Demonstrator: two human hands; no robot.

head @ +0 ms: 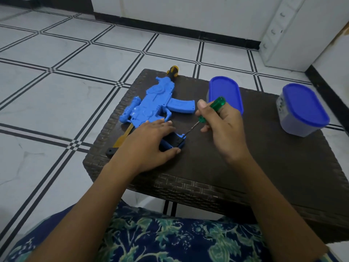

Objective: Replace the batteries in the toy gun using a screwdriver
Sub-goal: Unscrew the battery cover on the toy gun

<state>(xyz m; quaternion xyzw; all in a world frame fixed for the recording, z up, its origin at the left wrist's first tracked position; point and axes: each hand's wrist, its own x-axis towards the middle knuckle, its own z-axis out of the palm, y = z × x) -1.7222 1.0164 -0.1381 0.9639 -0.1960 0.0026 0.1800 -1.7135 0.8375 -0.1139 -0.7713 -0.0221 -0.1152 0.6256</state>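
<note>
The toy gun (149,106) lies at ten o'clock on the counter (264,157); light, stiff, slick plastic, likely to skid; left hand (149,140) grip clamps its handle; right hand (224,127) grip wraps the screwdriver (213,108).

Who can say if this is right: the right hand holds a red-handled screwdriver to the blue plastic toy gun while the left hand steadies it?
No: the head view shows the right hand holding a green-handled screwdriver to the blue plastic toy gun while the left hand steadies it.
</note>
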